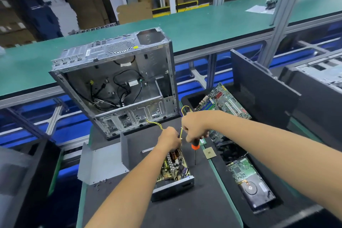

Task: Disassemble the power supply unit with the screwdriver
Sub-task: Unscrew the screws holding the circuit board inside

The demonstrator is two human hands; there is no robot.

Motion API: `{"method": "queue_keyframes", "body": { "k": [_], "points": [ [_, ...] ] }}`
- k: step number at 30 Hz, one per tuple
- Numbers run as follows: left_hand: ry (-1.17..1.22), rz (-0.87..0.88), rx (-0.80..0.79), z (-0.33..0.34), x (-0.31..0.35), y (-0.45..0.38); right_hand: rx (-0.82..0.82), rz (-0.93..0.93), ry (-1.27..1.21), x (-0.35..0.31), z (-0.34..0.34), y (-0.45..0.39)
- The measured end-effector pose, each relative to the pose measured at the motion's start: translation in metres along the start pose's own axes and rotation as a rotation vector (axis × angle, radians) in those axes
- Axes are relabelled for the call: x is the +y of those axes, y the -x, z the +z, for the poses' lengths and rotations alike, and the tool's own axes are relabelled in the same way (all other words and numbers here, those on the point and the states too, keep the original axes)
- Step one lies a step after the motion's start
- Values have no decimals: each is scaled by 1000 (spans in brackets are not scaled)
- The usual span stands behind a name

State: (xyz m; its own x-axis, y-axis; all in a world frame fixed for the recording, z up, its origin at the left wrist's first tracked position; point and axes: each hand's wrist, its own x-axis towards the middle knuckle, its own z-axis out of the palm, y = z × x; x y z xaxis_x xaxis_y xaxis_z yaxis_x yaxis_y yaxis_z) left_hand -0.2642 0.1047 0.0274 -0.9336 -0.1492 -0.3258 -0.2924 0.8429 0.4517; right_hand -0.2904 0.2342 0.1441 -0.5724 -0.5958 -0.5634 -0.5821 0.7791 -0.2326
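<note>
The power supply unit [174,174] lies open on the dark mat, its circuit board bare, partly hidden under my left forearm. Its grey metal cover [100,163] rests to the left. My left hand [169,139] is closed on the yellow and black cable bundle [155,124] at the unit's far end. My right hand [195,126] grips the screwdriver [195,144], black and orange handle, shaft pointing down to the mat beside the unit; the same hand also pinches some of the wires.
An empty computer case [118,79] stands behind the unit. Several loose screws [100,183] lie by the cover. A CPU chip [209,153] sits right of the screwdriver. A bin at right holds a motherboard [224,102] and a hard drive [256,192]. A green conveyor [203,24] runs behind.
</note>
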Motion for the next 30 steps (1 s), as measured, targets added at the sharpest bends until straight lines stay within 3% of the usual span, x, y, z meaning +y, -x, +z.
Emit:
{"method": "queue_keyframes", "body": {
  "k": [6,12,18,30],
  "points": [
    [144,84,25,6,-15,-1,-28,-14,21,0,3,-10],
    [345,120,-134,-5,-22,2,-25,-7,37,-2,5,-10],
    [303,187,-209,-12,-20,3,-3,-1,36,2,9,-7],
    [417,39,-197,-7,-20,0,4,23,36,9,15,0]
  ]
}}
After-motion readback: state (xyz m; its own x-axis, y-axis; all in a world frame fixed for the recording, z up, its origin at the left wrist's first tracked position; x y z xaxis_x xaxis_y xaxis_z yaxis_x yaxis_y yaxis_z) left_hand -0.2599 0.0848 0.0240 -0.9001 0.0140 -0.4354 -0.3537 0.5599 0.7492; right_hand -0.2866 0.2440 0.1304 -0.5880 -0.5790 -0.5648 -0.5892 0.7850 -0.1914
